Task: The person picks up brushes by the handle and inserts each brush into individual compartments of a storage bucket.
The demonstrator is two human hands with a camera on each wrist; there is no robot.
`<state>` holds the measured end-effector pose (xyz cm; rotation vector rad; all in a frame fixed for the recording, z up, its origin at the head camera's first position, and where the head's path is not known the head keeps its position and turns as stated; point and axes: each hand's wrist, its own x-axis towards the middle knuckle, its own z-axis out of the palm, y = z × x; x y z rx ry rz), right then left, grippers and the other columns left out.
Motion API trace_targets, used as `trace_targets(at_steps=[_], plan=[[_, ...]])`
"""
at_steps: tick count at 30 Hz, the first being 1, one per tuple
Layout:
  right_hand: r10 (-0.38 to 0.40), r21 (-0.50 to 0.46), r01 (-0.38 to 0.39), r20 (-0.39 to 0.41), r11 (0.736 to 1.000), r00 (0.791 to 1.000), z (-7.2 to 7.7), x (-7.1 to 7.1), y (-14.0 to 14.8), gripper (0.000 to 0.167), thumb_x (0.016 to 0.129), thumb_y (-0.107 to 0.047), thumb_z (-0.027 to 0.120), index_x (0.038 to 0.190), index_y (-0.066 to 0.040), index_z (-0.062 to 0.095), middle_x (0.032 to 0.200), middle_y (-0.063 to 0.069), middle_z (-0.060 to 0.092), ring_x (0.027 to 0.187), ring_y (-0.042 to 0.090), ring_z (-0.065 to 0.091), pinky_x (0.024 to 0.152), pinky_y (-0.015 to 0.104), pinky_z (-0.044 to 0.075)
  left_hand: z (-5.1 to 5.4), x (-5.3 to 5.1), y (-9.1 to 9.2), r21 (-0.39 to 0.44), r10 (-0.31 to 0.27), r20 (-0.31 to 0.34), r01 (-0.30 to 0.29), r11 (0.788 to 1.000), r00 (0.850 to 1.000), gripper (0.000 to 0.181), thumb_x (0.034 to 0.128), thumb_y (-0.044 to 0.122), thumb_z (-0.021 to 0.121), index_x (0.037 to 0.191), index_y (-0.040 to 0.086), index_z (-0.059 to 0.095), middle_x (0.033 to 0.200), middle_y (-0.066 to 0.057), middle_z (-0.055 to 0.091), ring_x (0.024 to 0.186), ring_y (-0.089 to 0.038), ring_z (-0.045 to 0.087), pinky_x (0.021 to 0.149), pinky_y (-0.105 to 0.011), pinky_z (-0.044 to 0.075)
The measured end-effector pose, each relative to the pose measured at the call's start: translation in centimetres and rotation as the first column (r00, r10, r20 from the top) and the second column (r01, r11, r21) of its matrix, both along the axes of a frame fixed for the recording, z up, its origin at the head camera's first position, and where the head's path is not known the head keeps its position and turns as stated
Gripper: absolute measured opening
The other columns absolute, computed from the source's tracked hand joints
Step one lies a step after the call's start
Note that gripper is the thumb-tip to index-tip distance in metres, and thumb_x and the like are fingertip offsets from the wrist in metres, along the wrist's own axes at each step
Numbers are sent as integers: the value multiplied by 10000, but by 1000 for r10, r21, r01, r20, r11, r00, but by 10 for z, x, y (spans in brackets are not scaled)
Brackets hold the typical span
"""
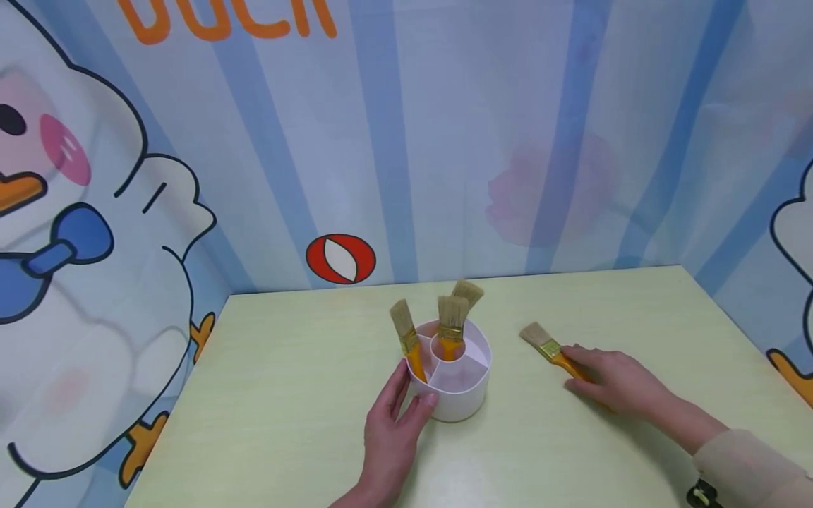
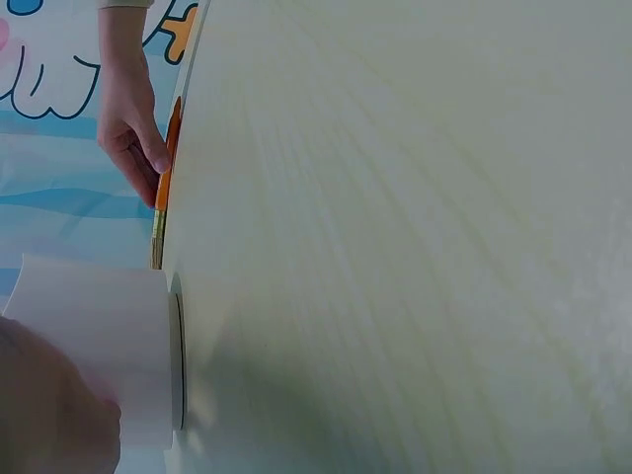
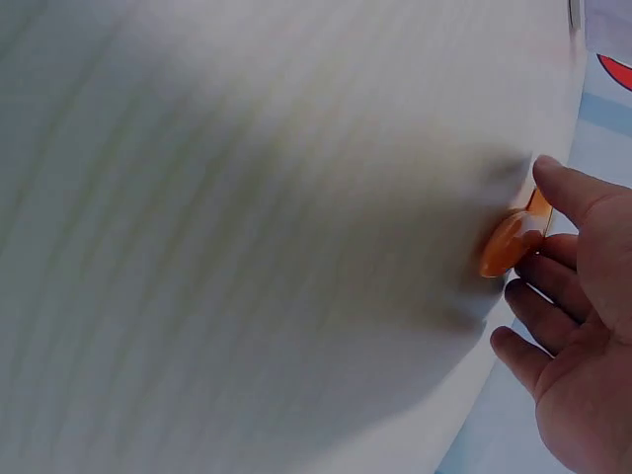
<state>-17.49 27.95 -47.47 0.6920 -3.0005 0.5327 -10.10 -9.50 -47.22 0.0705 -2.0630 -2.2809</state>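
Note:
A round white divided holder (image 1: 454, 406) stands on the table, with a ring compartment at its middle. My left hand (image 1: 390, 437) grips its near left side, thumb in front. Three paintbrushes stand in it bristles up: one (image 1: 404, 331) leans in the left compartment, one (image 1: 452, 317) is in the middle ring, and another (image 1: 470, 290) tilts behind it. To the right, a fourth paintbrush (image 1: 547, 344) lies low at the table, bristles pointing to the far left. My right hand (image 1: 619, 381) holds its orange handle (image 3: 513, 242) between thumb and fingers.
The pale table (image 1: 305, 374) reaches back to a striped blue backdrop (image 1: 444, 141) with cartoon ducks. A beige sleeve (image 1: 749, 466) covers the right forearm. Table surface lies between the holder and the right hand.

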Motion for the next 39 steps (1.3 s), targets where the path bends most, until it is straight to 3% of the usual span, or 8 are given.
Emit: trace_targets(at_steps=[6,19,29,39], plan=[[-30,21,31,-38,999,999,-2,1,3,570,955,-305,816,1407,10,667,1375,291,672,1203,510,672,965,670,577,-1,-1,1,9,-2,2,2,1000,1000,781,966,180,825,1621,25,428,1691,-159,397,1564,-334,375,1136,-331,498],[79,-8,-81,-104,997,991,-5,-8,-2,416,966,-138,798,1356,-16,721,1321,244,718,1175,437,716,948,599,614,0,0,2,27,27,19,-28,999,999,752,970,151,816,1612,29,445,1675,-164,424,1548,-332,406,1109,-303,520],[54,29,-50,-161,998,986,-5,-13,-4,385,935,-124,829,1293,-5,754,1256,227,751,1110,423,744,915,591,628,1,2,2,4,22,28,-22,1000,999,750,971,201,821,1612,55,460,1664,-157,443,1536,-359,420,1094,-312,534],[130,80,-114,-243,990,961,-7,-19,-7,294,905,-41,831,1198,-36,807,1114,125,810,981,324,786,829,497,664,-1,0,1,6,25,19,-25,1000,1000,739,977,182,811,1613,56,457,1671,-140,437,1550,-317,405,1105,-303,524]])
